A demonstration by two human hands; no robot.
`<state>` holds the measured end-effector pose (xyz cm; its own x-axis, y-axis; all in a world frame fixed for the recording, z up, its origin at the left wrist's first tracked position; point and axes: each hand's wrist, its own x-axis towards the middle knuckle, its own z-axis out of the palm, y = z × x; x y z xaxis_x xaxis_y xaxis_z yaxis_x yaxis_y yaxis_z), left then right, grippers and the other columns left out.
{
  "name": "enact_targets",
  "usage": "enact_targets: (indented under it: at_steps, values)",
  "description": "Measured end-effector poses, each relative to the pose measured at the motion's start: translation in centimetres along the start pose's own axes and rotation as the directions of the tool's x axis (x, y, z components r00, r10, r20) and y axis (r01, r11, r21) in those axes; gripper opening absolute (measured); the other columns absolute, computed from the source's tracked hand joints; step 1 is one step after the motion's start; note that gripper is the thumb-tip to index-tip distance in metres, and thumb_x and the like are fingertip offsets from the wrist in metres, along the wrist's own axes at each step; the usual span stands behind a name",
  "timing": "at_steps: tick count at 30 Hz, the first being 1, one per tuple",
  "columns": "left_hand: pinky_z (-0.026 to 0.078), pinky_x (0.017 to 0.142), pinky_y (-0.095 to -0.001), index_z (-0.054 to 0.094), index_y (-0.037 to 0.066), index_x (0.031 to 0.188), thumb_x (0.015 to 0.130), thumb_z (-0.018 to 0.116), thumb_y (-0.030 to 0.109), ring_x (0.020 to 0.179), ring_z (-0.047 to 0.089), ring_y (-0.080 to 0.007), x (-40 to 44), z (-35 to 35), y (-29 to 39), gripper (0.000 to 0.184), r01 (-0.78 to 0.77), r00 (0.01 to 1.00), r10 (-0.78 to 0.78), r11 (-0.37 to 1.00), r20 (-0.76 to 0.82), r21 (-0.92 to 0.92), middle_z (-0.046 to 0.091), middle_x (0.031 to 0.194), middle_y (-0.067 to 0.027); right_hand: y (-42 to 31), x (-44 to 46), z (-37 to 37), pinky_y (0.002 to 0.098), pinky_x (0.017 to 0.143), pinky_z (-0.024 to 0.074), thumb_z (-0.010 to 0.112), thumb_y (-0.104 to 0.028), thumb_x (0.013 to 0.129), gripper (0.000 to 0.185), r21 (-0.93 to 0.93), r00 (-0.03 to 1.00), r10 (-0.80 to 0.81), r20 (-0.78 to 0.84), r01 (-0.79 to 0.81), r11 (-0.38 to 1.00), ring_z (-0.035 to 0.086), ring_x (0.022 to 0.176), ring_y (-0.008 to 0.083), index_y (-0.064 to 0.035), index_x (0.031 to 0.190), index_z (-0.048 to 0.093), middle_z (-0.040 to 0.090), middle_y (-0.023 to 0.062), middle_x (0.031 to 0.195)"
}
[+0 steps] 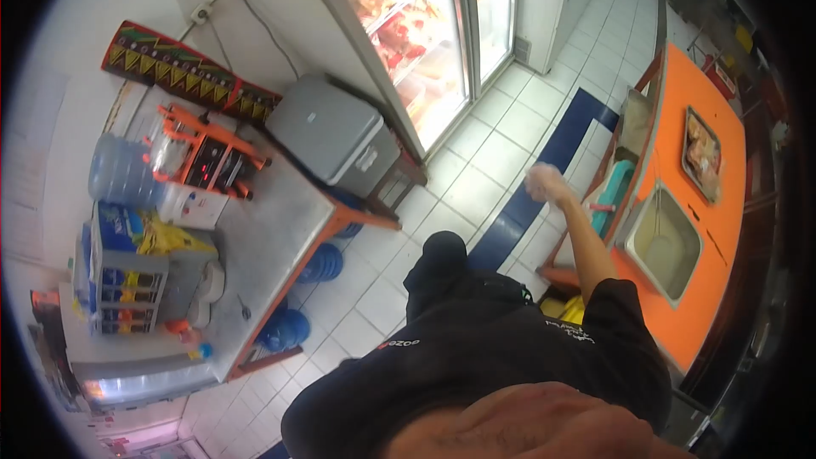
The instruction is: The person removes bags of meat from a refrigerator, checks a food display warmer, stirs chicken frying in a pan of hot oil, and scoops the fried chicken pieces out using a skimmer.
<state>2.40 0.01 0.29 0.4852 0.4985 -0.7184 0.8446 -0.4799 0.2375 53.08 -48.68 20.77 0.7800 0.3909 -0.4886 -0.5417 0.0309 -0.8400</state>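
Teal bin (620, 184) sits near the right hand (546, 183), fingers apart or together unclear; metal tray (687, 143) holds meat (702, 151).

Black short-sleeved shirt (501, 361) with white lettering (570, 331)

Your right hand (546, 183): blurred; grip unclear. Your left hand: hidden from view. Display fridge (464, 25): cut off by the top edge; contents (404, 30) glare-washed, unidentifiable. Pieces (703, 149) on the tray (686, 143): too blurred to name. Lettering (574, 331) on your shirt (510, 361): too small to read.
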Motion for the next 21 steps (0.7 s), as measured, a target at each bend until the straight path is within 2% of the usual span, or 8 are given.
enact_targets:
  at_steps: [4,9,12,14,16,18,20,21]
  values:
    - [0.053,0.078,-0.0437,0.069,0.012,0.115,0.099,0.058,0.045,0.091,0.067,-0.0212,5.6,-1.8,10.9,0.039,0.124,0.990,-0.118,0.989,0.077,-0.083,0.070,0.107,-0.0150,-24.0,12.2,2.2,0.0370,0.083,0.0504,0.066,-0.046,0.095,0.051,-0.235,0.957,-0.289,0.006,0.282,0.930,0.060,0.095,0.0186,-0.0065,0.126,0.057,0.062,0.0069,0.109]
    - [0.054,0.075,-0.0396,0.065,0.007,0.120,0.098,0.061,0.042,0.088,0.065,-0.0191,14.3,-8.1,27.0,0.041,0.097,0.993,-0.086,0.982,0.079,-0.161,0.069,0.104,-0.0123,-44.0,29.6,4.4,0.0355,0.083,0.0517,0.068,-0.043,0.095,0.062,-0.190,0.821,-0.563,0.090,0.569,0.800,0.060,0.099,0.0194,-0.0021,0.138,0.052,0.061,0.0120,0.120]
    - [0.054,0.074,-0.0371,0.063,0.005,0.123,0.098,0.062,0.040,0.086,0.063,-0.0179,20.4,-15.1,41.2,0.043,-0.075,0.997,0.078,0.929,-0.008,-0.362,0.068,0.102,-0.0106,-54.6,37.3,5.7,0.0342,0.082,0.0523,0.068,-0.035,0.093,0.058,-0.303,0.797,-0.595,-0.104,0.544,0.782,0.061,0.096,0.0186,0.0015,0.136,0.053,0.062,0.0135,0.122]
    - [0.054,0.072,-0.0354,0.062,0.003,0.125,0.098,0.064,0.039,0.085,0.063,-0.0170,22.0,-21.0,52.5,0.045,-0.207,0.973,0.229,0.802,-0.033,-0.561,0.067,0.100,-0.0095,-57.5,43.9,4.2,0.0351,0.078,0.0540,0.069,-0.024,0.088,0.057,-0.387,0.539,-0.818,-0.204,0.723,0.573,0.065,0.092,0.0188,-0.0006,0.138,0.054,0.066,0.0160,0.112]
    - [0.052,0.065,-0.0326,0.060,0.007,0.129,0.100,0.062,0.037,0.078,0.061,-0.0136,22.7,-26.2,64.0,0.042,-0.453,0.869,0.485,0.699,-0.099,-0.553,0.065,0.094,-0.0075,-60.8,45.9,4.2,0.0350,0.079,0.0542,0.070,-0.023,0.086,0.055,-0.424,0.535,-0.818,-0.213,0.703,0.570,0.065,0.092,0.0197,0.0006,0.133,0.056,0.066,0.0173,0.111]
    - [0.051,0.065,-0.0308,0.060,0.007,0.131,0.101,0.063,0.034,0.078,0.061,-0.0135,19.6,-30.6,75.2,0.040,-0.464,0.876,0.469,0.752,-0.114,-0.467,0.066,0.097,-0.0072,-62.4,48.1,3.5,0.0350,0.080,0.0543,0.071,-0.022,0.083,0.053,-0.456,0.538,-0.816,-0.209,0.685,0.568,0.065,0.091,0.0207,0.0017,0.129,0.057,0.066,0.0187,0.110]
    - [0.053,0.069,-0.0298,0.061,0.006,0.130,0.101,0.063,0.029,0.083,0.064,-0.0142,20.3,-30.6,82.8,0.037,-0.588,0.791,0.557,0.579,-0.253,-0.564,0.069,0.102,-0.0086,-62.7,49.6,1.7,0.0340,0.088,0.0529,0.073,-0.026,0.082,0.054,-0.719,0.491,-0.868,-0.077,0.575,0.389,0.065,0.094,0.0238,0.0022,0.124,0.056,0.066,0.0167,0.109]
    - [0.053,0.069,-0.0298,0.061,0.006,0.130,0.101,0.063,0.029,0.083,0.064,-0.0142,19.6,-30.4,86.6,0.037,-0.579,0.799,0.543,0.581,-0.257,-0.571,0.069,0.102,-0.0086,-63.7,47.5,2.0,0.0341,0.088,0.0530,0.073,-0.025,0.082,0.045,-0.589,0.564,-0.817,-0.123,0.621,0.518,0.065,0.094,0.0233,0.0014,0.116,0.058,0.066,0.0157,0.107]
